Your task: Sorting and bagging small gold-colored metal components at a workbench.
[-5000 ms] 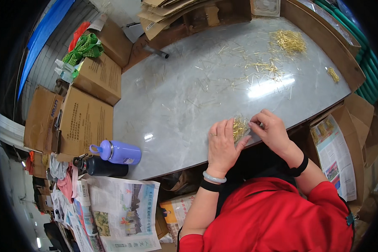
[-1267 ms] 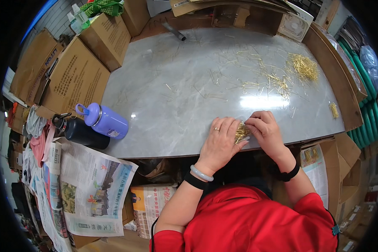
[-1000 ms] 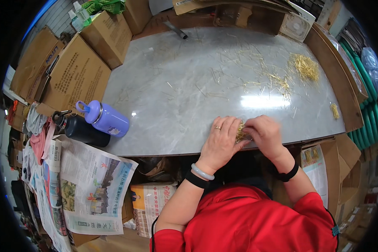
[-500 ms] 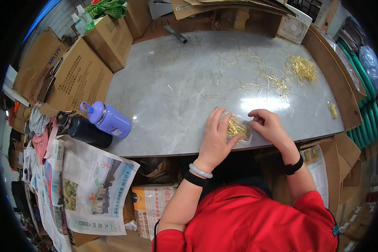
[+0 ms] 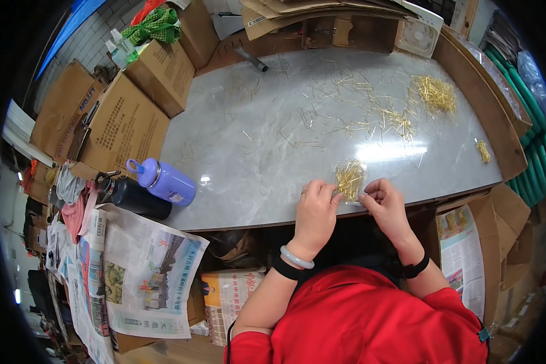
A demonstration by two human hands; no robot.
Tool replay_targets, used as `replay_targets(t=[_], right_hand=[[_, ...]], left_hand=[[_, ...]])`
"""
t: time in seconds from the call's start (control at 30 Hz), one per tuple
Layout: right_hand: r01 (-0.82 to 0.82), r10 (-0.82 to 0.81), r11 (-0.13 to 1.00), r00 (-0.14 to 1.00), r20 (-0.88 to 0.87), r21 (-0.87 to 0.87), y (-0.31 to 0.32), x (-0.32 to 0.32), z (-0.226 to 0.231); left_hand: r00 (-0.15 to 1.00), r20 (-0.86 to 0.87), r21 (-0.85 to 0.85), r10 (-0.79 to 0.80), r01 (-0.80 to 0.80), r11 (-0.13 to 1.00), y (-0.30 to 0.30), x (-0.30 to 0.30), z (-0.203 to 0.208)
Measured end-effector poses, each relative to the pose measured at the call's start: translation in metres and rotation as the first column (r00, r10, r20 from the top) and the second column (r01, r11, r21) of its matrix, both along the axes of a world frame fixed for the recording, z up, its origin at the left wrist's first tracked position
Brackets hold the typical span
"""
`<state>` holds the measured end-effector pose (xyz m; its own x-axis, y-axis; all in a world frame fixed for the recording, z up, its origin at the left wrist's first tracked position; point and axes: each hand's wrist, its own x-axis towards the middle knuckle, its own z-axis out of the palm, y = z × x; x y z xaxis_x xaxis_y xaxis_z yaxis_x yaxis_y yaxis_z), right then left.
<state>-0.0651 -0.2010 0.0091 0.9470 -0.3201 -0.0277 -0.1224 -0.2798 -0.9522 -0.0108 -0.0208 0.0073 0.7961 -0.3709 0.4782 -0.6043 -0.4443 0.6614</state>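
At the near edge of the grey marbled tabletop [image 5: 242, 176], right of centre, a small clear plastic bag [image 5: 361, 175] filled with thin gold-coloured metal pins [image 5: 347, 179] sits between your 2 hands. Your left hand [image 5: 315, 213] has thumb and forefinger drawn together on its near left corner; your right hand [image 5: 385, 205] pinches the near right corner, other fingers curled in. The film between your fingertips is too fine to make out, and your fingers cover both corners. You can't tell which end of the bag is open. Its long axis runs near to far, 1 short end facing you; the pins inside point several ways. Far right lies a loose gold pin heap [image 5: 434, 95]. On the left, a purple cylindrical bottle [image 5: 171, 182] partly hides a black bottle [image 5: 141, 197]. The lower edge cuts off your red top [image 5: 364, 321].
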Motion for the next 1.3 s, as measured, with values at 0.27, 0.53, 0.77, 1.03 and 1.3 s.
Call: replay_targets(t=[0.27,0.53,0.77,1.03,1.3], right_hand=[[-0.076,0.07,0.984,0.997,0.042,0.163,0.02,-0.006,-0.003],[0.217,-0.166,0.908,0.972,0.167,-0.358,-0.019,-0.008,-0.002],[0.04,0.0,0.917,0.995,0.102,-0.397,-0.025,-0.002,0.007],[-0.017,0.26,0.774,0.92,0.294,-0.633,-0.024,0.014,0.016],[0.031,0.11,0.894,0.952,0.286,-0.447,-0.03,0.011,0.008]], left_hand=[[0.992,0.118,0.343,-0.033,-0.01,0.939,-0.012,-0.002,0.022],[0.989,0.139,0.169,-0.058,0.034,0.985,-0.014,0.001,0.003],[0.975,0.096,0.2,-0.202,0.18,0.963,-0.017,0.016,0.001],[0.968,-0.031,0.122,-0.248,0.25,0.961,-0.009,0.023,0.004],[0.983,0.055,0.205,-0.175,0.16,0.965,-0.011,0.022,-0.003]])
